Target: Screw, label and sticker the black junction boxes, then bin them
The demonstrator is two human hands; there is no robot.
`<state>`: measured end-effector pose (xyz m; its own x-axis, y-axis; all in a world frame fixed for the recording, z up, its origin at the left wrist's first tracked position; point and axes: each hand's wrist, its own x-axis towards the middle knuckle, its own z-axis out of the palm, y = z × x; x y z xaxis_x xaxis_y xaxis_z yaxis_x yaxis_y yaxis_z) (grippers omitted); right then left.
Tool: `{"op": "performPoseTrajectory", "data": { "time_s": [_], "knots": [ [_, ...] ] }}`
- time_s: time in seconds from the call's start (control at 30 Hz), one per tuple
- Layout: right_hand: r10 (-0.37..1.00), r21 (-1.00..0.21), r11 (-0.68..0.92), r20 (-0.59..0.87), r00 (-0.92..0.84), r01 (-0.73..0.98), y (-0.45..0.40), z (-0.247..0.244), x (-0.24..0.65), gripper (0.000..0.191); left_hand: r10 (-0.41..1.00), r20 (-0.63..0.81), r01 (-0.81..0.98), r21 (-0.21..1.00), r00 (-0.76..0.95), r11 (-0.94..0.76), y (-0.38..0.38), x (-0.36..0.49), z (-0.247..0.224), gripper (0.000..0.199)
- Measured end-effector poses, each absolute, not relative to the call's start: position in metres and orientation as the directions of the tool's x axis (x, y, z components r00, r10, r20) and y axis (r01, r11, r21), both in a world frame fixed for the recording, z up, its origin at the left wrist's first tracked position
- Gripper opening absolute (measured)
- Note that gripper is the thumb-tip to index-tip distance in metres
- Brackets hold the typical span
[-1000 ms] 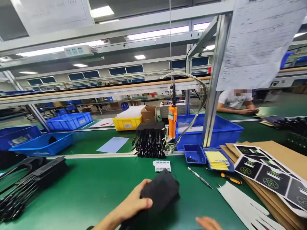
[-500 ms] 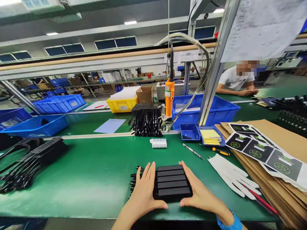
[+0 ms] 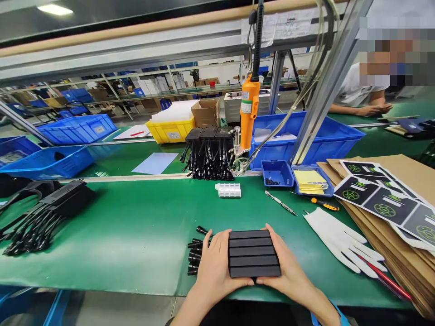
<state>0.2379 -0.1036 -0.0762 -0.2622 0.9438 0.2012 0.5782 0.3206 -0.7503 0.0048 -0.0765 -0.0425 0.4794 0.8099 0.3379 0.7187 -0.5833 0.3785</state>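
Between my hands sits a row of slim black boxes (image 3: 254, 254), pressed side by side at the front of the green table (image 3: 136, 226). My left hand (image 3: 215, 265) grips the row's left side, and my right hand (image 3: 288, 265) closes on its right side. The two thumbs almost meet at the near edge. Black cable connectors (image 3: 195, 258) stick out to the left from under my left hand; their cables are mostly hidden behind it. To the right of my right hand lies a white glove (image 3: 343, 240) with a red pen (image 3: 390, 283) partly under it.
A roll of white labels (image 3: 229, 190) lies beyond the boxes. An orange power screwdriver (image 3: 249, 115) hangs beside a pile of black cabled boxes (image 3: 209, 154). More cabled boxes (image 3: 64, 199) lie at left. Small blue bins (image 3: 277, 174) and cardboard sheets (image 3: 384, 258) are on the right.
My hands have closed in on the row of black boxes, the thumbs coming nearly together at its near edge. My view has tilted downward and moved closer.
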Motion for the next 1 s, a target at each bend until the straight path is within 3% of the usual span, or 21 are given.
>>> {"op": "performPoseTrajectory", "data": {
  "time_s": [0.17,0.27,0.47,0.63,0.73,0.9,1.0],
  "knots": [
    [0.952,-0.745,0.300,0.198,-0.233,0.595,-0.106,-0.084,0.238,0.117,0.826,0.130,0.690,0.489,0.548,-0.534,-0.079,-0.001,-0.017,0.137],
    [0.955,-0.749,0.293,0.194,-0.226,0.594,-0.106,-0.086,0.237,0.117,0.797,0.114,0.658,0.502,0.593,-0.561,-0.081,0.015,-0.002,0.150],
    [0.961,-0.758,0.244,0.105,-0.256,0.605,-0.104,-0.083,0.241,0.116,0.757,0.154,0.714,0.255,0.636,-0.652,-0.074,0.061,-0.014,0.161],
    [0.933,-0.755,0.297,0.097,-0.348,0.585,-0.103,-0.082,0.249,0.107,0.750,0.154,0.742,0.119,0.643,-0.660,-0.071,0.061,-0.019,0.144],
    [0.925,-0.749,0.349,0.179,-0.335,0.564,-0.105,-0.077,0.248,0.104,0.711,0.203,0.699,0.140,0.673,-0.701,-0.074,0.052,-0.016,0.134],
    [0.896,-0.728,0.438,0.306,-0.322,0.527,-0.113,-0.048,0.244,0.088,0.642,0.371,0.644,0.137,0.671,-0.752,-0.085,0.043,-0.012,0.099],
    [0.877,-0.699,0.479,0.360,-0.318,0.531,-0.120,-0.027,0.245,0.087,0.610,0.442,0.619,0.143,0.658,-0.772,-0.092,0.039,-0.006,0.091]
  ]
}}
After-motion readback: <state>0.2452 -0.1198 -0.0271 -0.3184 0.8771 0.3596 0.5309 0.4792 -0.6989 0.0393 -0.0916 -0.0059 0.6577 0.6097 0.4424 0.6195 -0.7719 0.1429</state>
